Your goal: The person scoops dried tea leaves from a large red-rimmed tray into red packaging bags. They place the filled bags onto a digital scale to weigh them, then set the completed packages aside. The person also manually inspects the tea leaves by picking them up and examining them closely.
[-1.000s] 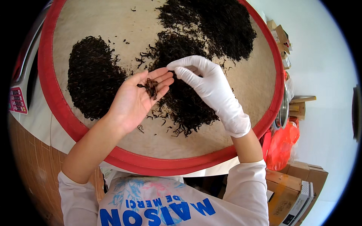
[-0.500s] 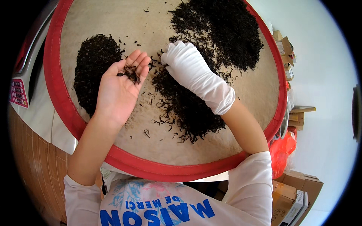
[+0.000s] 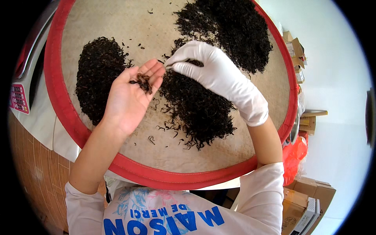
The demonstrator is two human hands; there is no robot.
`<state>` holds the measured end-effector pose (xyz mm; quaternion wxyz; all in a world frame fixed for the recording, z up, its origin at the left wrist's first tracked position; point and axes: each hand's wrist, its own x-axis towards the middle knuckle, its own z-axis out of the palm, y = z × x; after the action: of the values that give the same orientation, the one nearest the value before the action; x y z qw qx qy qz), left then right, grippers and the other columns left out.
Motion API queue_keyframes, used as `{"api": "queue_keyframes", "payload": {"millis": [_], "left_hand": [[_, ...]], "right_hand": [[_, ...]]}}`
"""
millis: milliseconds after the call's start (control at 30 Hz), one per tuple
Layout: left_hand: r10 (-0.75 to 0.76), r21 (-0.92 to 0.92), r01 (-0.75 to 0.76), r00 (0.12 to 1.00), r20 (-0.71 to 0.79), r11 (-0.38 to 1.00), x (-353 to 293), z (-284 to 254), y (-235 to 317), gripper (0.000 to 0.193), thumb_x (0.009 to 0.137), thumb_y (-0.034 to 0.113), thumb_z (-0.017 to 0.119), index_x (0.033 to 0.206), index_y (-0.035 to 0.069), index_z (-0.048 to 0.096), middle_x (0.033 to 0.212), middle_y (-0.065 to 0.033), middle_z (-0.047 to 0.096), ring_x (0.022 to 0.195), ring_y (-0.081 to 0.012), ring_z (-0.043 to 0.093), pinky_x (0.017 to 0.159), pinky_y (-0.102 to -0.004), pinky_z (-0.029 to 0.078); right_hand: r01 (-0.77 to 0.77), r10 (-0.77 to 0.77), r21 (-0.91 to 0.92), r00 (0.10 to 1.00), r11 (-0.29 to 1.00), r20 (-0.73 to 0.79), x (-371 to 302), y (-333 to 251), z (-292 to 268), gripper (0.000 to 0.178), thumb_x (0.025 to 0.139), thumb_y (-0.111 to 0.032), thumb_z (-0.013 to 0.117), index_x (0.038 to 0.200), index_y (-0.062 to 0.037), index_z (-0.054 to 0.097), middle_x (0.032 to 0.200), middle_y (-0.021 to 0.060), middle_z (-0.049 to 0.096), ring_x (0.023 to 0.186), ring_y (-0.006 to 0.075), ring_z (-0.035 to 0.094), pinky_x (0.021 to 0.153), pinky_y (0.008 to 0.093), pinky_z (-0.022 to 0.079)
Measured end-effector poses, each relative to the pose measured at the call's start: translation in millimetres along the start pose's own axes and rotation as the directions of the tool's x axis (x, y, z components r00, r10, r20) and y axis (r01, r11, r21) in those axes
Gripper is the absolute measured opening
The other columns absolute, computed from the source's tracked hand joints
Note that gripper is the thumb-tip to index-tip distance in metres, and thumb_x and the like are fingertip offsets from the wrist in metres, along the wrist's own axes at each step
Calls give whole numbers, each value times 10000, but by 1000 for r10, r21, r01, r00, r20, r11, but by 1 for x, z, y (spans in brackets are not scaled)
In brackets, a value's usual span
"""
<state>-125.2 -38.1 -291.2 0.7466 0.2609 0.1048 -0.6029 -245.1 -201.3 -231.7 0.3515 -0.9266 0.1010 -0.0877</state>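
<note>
Leaves (image 3: 143,84), dark and curled, lie in a small loose bunch on the palm of the bare left hand (image 3: 127,100). That hand's grip is wide open, palm up, the fingers slightly curved and pointing away from the body. The right hand (image 3: 213,70), in a white glove, has thumb and forefinger closed tip to tip just beside the left fingertips; whether its grip pinches a leaf is too small to tell. Both hands are above a round tray (image 3: 184,162) with a red rim, which stands on a white tabletop (image 3: 64,139). On the tray, the left heap (image 3: 96,80) sits beyond the left forearm, the middle heap (image 3: 199,113) below the glove, and the far heap (image 3: 243,35) toward the upper right.
</note>
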Motion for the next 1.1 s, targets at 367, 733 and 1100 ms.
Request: {"api": "queue_keyframes", "payload": {"millis": [367, 733, 1100], "left_hand": [[-31, -24, 31, 999, 15, 999, 0, 3, -2, 360, 996, 163, 398, 1241, -85, 491, 1232, -165, 550, 1195, -244, 531, 1064, -341, 422], [-20, -19, 20, 1000, -11, 1000, -1, -2, -1, 356, 994, 170, 388, 1221, -73, 518, 1216, -152, 566, 1175, -225, 543, 1053, -335, 433], [-18, -26, 17, 999, -26, 1000, -1, -3, -2, 362, 985, 170, 391, 1218, -76, 521, 1210, -156, 570, 1171, -227, 546, 1068, -335, 419]], "right_hand": [[-196, 110, -356, 963, 913, -247, 2, 28, -32, 163, 886, -134, 619, 984, -40, 710, 947, 137, 689, 916, 272, 662, 847, 328, 515], [-281, 189, -508, 956, 815, -224, 32, 62, -11, 294, 805, -304, 712, 991, -76, 710, 941, 123, 674, 905, 287, 650, 813, 373, 520], [-274, 234, -561, 962, 781, -144, 35, 73, -1, 194, 811, -239, 693, 927, -85, 715, 889, 106, 683, 831, 299, 651, 776, 367, 519]]}}
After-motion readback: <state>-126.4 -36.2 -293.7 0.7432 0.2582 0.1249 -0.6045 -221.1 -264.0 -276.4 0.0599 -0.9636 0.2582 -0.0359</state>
